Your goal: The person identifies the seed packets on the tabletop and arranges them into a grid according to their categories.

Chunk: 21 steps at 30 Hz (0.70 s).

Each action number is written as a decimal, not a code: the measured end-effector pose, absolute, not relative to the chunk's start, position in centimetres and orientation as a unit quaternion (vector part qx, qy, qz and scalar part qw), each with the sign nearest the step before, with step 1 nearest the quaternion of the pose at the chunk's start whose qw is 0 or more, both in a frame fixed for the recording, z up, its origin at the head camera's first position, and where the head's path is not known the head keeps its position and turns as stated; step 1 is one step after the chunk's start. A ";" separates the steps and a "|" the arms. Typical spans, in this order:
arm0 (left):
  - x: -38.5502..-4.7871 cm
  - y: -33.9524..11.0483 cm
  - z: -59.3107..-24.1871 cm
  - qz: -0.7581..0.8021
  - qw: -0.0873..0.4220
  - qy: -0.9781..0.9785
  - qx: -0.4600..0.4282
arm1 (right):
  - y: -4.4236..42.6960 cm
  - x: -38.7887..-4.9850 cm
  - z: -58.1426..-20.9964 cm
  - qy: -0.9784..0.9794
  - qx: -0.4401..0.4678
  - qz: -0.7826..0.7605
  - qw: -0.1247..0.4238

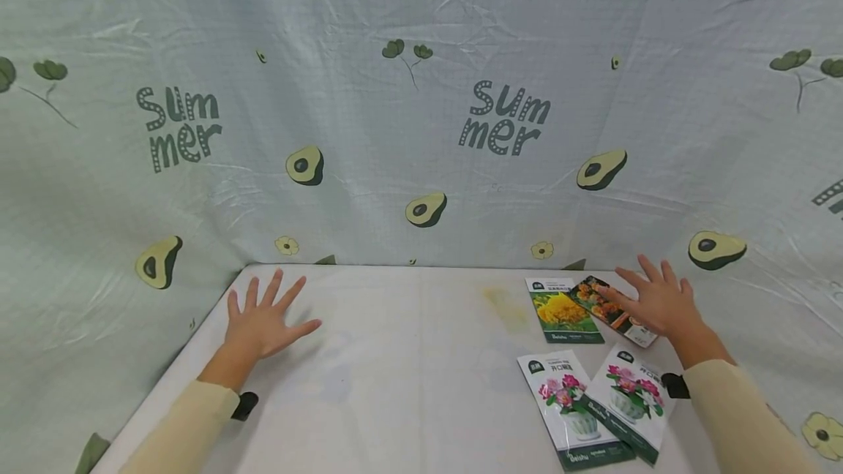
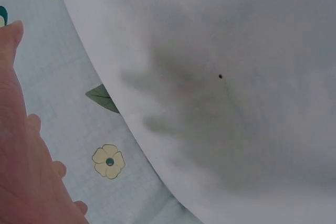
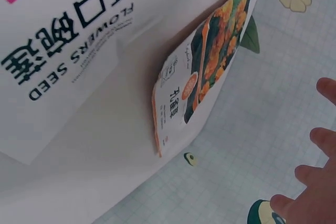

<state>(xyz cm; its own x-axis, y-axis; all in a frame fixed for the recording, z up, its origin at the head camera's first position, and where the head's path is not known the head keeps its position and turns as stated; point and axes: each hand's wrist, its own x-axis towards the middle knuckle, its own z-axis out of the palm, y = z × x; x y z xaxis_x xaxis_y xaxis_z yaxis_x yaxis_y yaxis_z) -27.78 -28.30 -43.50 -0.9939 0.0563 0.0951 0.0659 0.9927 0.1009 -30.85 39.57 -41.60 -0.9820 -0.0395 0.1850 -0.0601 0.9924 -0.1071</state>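
Observation:
My left hand (image 1: 261,324) is held with its fingers spread over the left part of the white table, holding nothing; its shadow falls on the surface. On the other side, my right hand (image 1: 661,302) spreads its fingers above an orange-flower seed packet (image 1: 609,306), which lies partly on a yellow-flower seed packet (image 1: 563,317). In the right wrist view that orange-flower packet (image 3: 197,72) looks bent, and the fingers (image 3: 328,140) stand apart from it. Closer to me are two pink-flower seed packets; the right one (image 1: 632,401) overlaps the left one (image 1: 566,408).
The white table (image 1: 408,371) meets a pale cloth backdrop (image 1: 369,115) at its back edge. The cloth, printed with avocados, leaves and "summer" lettering, also rises along the left side. A faint yellowish stain (image 1: 507,307) marks the table near the packets.

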 end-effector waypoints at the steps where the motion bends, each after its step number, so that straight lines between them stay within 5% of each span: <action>1: -27.7 -28.2 -43.5 -0.051 0.046 -0.997 -0.030 | 39.6 -30.8 -41.7 -0.994 0.026 0.055 0.092; 21: -26.3 -25.5 -44.3 -0.072 0.052 -0.996 -0.025 | 39.3 -29.0 -42.9 -0.992 0.042 0.052 0.102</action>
